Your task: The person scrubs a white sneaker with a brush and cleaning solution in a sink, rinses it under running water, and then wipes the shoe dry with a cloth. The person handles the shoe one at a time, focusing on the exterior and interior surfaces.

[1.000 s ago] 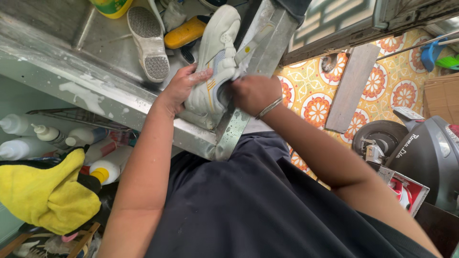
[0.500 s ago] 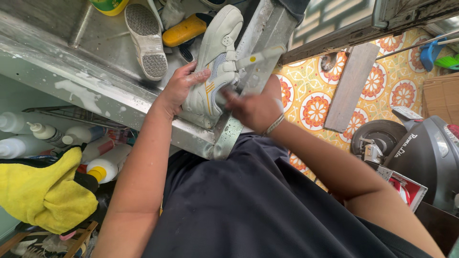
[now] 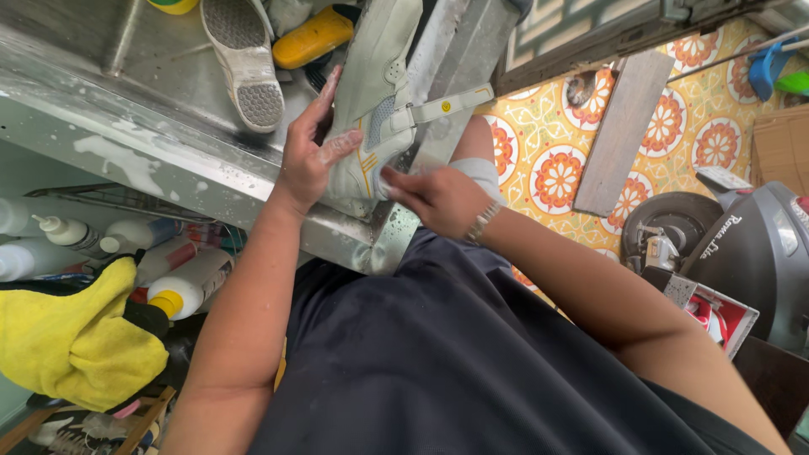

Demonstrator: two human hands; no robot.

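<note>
The steel sink (image 3: 101,126) fills the upper left of the frame, its soapy rim running down toward the centre. Just above centre I hold a white sneaker (image 3: 371,93) on that rim, toe pointing up, its strap sticking out to the right. My left hand (image 3: 308,156) braces its side, fingers spread flat against the upper. My right hand (image 3: 438,198) is at the heel end, fingers pressed together on what looks like a small cloth or brush, though I cannot tell which. I judge I'm mid-scrub on the shoe's side. The next stroke needs a firm brace from the left. A second shoe (image 3: 240,59) lies sole-up in the basin at upper left.
</note>
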